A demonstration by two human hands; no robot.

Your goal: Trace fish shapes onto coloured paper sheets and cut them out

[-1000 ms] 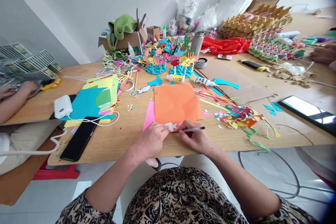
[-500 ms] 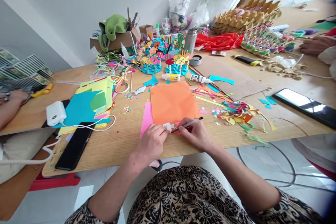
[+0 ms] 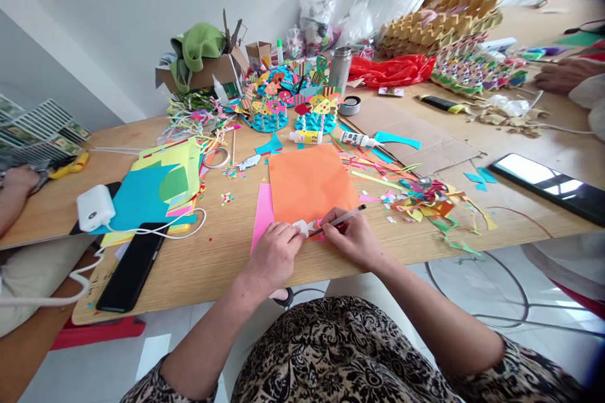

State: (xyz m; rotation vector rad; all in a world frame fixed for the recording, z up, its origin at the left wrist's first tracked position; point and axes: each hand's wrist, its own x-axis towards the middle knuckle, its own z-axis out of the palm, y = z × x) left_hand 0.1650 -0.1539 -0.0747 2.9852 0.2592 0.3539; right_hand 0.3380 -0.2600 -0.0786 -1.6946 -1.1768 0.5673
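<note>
On the wooden table a sheet of orange paper point(image 3: 312, 182) lies in front of me. A small white fish-shaped paper cutout point(image 3: 302, 227) rests at its near edge. My left hand point(image 3: 276, 253) presses the cutout down, fingers bent and close together. In my right hand point(image 3: 352, 239) a slim pen point(image 3: 344, 217) is pinched, its tip down beside the cutout. Pink paper point(image 3: 263, 211) sticks out from under the orange sheet on the left, and a bit of pink shows by the pen tip. My fingers hide part of the cutout.
Glue bottles point(image 3: 306, 136) and finished paper-fish models point(image 3: 319, 110) stand beyond the sheet. Paper scraps point(image 3: 425, 198) are heaped at right. Coloured paper point(image 3: 142, 192), a white charger point(image 3: 95, 208) and a phone point(image 3: 130, 271) lie left. Other people's hands point(image 3: 560, 75) show at both sides.
The view has shifted slightly. Both hands stay at nearly the same spot, and the pen is at a slightly different tilt.
</note>
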